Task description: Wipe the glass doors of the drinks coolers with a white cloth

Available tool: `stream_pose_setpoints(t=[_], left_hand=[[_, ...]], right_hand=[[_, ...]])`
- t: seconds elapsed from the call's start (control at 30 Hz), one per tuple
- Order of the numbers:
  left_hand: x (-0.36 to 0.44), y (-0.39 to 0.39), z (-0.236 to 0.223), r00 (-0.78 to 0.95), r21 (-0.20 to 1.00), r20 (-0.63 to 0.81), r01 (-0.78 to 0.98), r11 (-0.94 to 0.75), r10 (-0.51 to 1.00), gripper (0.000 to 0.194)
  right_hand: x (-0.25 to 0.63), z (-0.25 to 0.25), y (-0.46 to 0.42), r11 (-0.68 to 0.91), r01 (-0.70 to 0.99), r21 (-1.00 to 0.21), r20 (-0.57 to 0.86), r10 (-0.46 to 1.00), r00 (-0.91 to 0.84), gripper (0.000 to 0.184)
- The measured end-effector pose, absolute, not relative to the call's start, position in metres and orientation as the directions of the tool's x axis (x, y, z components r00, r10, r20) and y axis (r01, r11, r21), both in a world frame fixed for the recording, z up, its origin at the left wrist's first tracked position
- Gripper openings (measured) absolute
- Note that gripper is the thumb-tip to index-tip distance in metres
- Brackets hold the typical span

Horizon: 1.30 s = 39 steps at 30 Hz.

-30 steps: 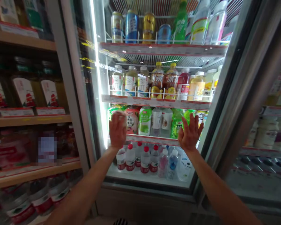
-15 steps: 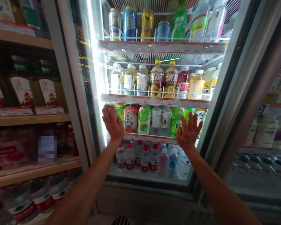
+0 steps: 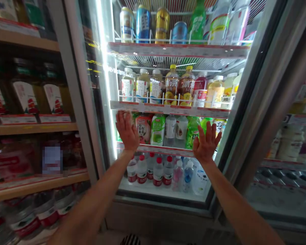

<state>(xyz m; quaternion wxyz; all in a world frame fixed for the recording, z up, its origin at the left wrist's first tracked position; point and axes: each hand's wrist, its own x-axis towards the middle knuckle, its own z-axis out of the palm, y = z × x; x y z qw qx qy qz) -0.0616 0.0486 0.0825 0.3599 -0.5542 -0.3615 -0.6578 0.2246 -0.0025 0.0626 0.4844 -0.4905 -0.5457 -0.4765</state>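
Observation:
My left hand [image 3: 128, 131] presses against the glass door [image 3: 173, 201] of a lit drinks cooler, with a pale crumpled cloth [image 3: 129, 113] under its fingers. Only a bit of the cloth shows past the fingertips; the palm side is hidden. Further right, my right hand [image 3: 206, 143] rests with fingers spread, palm toward the same glass, holding nothing. Behind the glass, between the two hands, stand a pink-labelled bottle [image 3: 143, 129], a green-labelled bottle [image 3: 158, 130] and a green bottle [image 3: 193, 131].
Inside the cooler are cans [image 3: 143, 23], tea bottles [image 3: 171, 85] and red-capped water bottles [image 3: 157, 172]. An open wooden shelf [image 3: 33, 132] with jars and bottles stands on the left. To the right is a metal door frame [image 3: 267, 98] and another cooler with bottles [image 3: 290, 143].
My left hand has slid slightly right across the glass, and less of the cloth shows. My right hand stays at nearly the same spot.

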Motion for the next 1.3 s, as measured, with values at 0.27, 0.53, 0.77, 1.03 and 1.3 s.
stream_pose_setpoints(t=[0.27,0.53,0.77,1.03,1.3], left_hand=[[-0.027,0.036,0.075,0.724,-0.683,0.677,0.548,-0.482,-0.136,0.048],[-0.048,0.052,0.110,-0.031,-0.045,0.989,0.866,-0.499,-0.145,0.048],[-0.018,0.037,0.085,0.702,-0.667,0.697,0.561,-0.490,-0.147,0.049],[-0.033,0.051,0.120,0.111,-0.159,0.986,0.843,-0.514,-0.123,0.047],[-0.061,0.053,0.128,0.293,-0.258,0.956,0.867,-0.426,0.017,0.052]], right_hand=[[0.228,0.062,-0.002,0.094,0.992,0.082,0.994,0.058,-0.088,0.048],[0.226,0.062,-0.001,0.086,0.995,0.042,0.996,0.075,-0.048,0.050],[0.230,0.061,-0.002,0.089,0.993,0.073,0.995,0.065,-0.079,0.049],[0.228,0.062,-0.003,0.118,0.992,0.035,0.997,0.069,-0.044,0.047],[0.230,0.060,-0.001,0.179,0.983,0.046,0.997,0.052,-0.057,0.047]])
